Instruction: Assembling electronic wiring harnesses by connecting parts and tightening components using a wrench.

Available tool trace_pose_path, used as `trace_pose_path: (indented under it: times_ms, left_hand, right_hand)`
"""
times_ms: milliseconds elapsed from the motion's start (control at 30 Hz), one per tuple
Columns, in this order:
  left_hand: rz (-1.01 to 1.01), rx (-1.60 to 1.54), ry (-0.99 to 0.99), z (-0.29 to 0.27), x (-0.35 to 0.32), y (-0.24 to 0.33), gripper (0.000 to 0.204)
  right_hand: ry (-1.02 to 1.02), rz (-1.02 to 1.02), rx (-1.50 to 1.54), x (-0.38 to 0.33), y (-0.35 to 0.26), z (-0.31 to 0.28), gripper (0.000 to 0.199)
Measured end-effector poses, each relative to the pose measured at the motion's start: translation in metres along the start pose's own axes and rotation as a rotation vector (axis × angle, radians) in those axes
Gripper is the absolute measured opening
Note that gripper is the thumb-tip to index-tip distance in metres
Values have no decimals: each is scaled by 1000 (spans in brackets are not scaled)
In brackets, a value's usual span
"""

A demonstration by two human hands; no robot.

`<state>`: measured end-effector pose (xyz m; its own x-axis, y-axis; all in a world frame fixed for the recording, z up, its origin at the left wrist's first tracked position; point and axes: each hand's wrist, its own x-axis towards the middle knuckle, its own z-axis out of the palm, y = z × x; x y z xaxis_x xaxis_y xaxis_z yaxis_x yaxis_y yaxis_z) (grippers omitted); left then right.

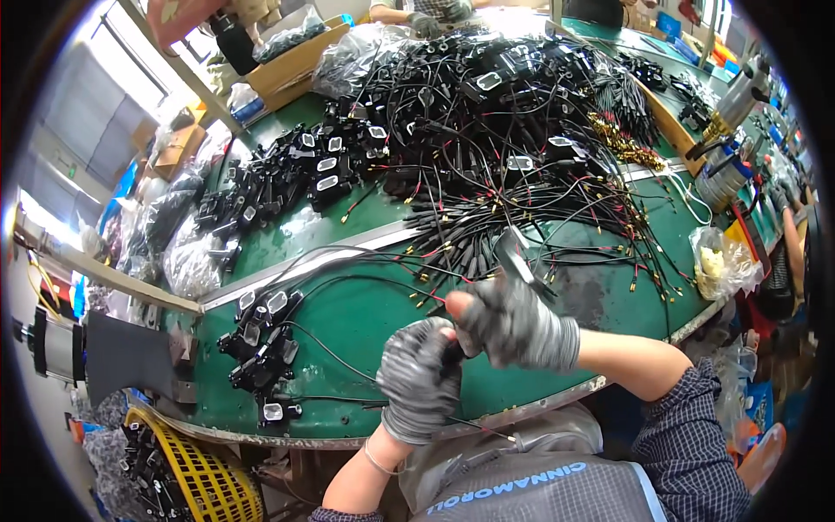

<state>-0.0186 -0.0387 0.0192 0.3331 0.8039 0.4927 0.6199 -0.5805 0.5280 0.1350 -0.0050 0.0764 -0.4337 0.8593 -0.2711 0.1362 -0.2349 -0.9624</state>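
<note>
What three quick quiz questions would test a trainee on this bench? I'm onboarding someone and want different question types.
1. True or false: both hands wear grey knit gloves.
2. Where does the yellow basket sit relative to the green table? A) on top of it B) below its near left edge C) at its far right
3. Fill in: the right hand holds a ____ metal tool that points away from the person.

Key: 1 true. 2 B. 3 grey. The left hand grips a black part beside it, with thin black cables trailing left toward small black housings.
</note>
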Motion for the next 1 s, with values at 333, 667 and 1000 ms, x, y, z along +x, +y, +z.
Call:
trace_pose_path:
  times_ms: [333,667,1000]
  left_hand:
    - [-647,-703,-88,-7,-7,-10,27]
    - [-98,-5,-57,-8,-11,-3,35]
    - [-319,-247,2,-11,0,9,33]
  right_hand:
    - [52,-95,250,-4,18,0,44]
    - [-39,195,407,25,20,-29,43]
    - [134,-785,-338,7,22,10,39]
